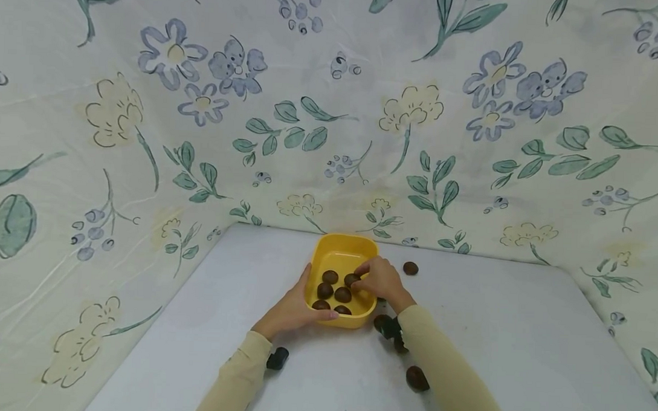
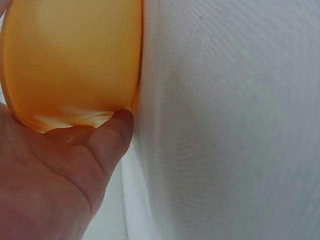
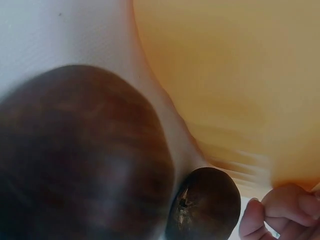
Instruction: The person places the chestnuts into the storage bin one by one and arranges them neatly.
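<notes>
Near the back edge of the white, flat-topped table (image 1: 493,332), your left hand (image 1: 291,307) cups the yellow plastic tray's (image 1: 344,260) near-left corner while your right hand (image 1: 382,281) pinches a round, glossy-brown chestnut (image 1: 350,280) inside, probably light, hard and slippery, best gripped across its sides.

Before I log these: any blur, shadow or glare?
Head: fairly even light, yellow tray clear, no strong glare. Left wrist: soft grey shading on the white surface, pale streaks along the tray's lower edge. Right wrist: large near nut dark and blurred, smaller nut sharper.
</notes>
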The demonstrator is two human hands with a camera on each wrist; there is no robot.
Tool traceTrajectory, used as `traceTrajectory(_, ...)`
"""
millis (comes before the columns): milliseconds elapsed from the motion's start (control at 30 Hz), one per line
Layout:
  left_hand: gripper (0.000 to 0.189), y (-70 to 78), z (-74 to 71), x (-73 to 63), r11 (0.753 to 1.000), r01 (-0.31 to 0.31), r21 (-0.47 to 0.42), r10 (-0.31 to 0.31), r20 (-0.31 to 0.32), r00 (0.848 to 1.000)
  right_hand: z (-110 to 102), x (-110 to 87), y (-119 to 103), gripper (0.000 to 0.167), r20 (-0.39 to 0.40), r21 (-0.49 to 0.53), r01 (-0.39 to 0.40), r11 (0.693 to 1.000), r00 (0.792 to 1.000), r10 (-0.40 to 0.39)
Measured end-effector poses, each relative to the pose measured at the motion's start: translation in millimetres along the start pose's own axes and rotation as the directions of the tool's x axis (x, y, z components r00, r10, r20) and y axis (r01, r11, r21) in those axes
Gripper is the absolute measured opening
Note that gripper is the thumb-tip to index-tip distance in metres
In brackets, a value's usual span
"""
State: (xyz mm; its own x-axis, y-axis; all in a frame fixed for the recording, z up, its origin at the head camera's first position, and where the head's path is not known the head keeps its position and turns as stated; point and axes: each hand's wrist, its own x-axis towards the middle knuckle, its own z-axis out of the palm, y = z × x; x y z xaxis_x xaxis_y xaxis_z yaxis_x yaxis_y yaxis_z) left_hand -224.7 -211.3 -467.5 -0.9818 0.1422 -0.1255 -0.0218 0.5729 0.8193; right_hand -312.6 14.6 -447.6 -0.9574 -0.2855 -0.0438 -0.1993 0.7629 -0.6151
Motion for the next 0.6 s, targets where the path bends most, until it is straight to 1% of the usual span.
traceTrajectory(167, 0.139, -0.6, 0.2, 0.5, 1.0, 0.009, 0.01, -0.009, 0.001, 1.0, -0.3, 0.0, -2.6, 0.028, 0.024, -0.029, -0.008, 1.0, 1.0, 0.009)
traceTrajectory(300, 0.139, -0.2, 0.2, -0.5, 1.0, 0.015, 0.013, -0.015, -0.005, 1.0, 0.5, 0.4, -4.4, 0.029, 0.021, -0.065, -0.005, 0.998, 1.0, 0.006)
traceTrajectory(433, 0.139, -0.4, 0.6, -0.6, 1.0, 0.017, 0.015, -0.017, -0.007, 1.0, 0.3, 0.3, -5.0, 0.03, 0.03, -0.065, -0.013, 0.998, 0.999, 0.015)
traceTrajectory(600, 0.139, -0.6, 1.5, 0.3, 1.0, 0.014, 0.02, -0.014, -0.01, 1.0, -2.0, -1.6, -2.5, 0.032, 0.043, -0.039, -0.018, 0.999, 0.999, 0.019)
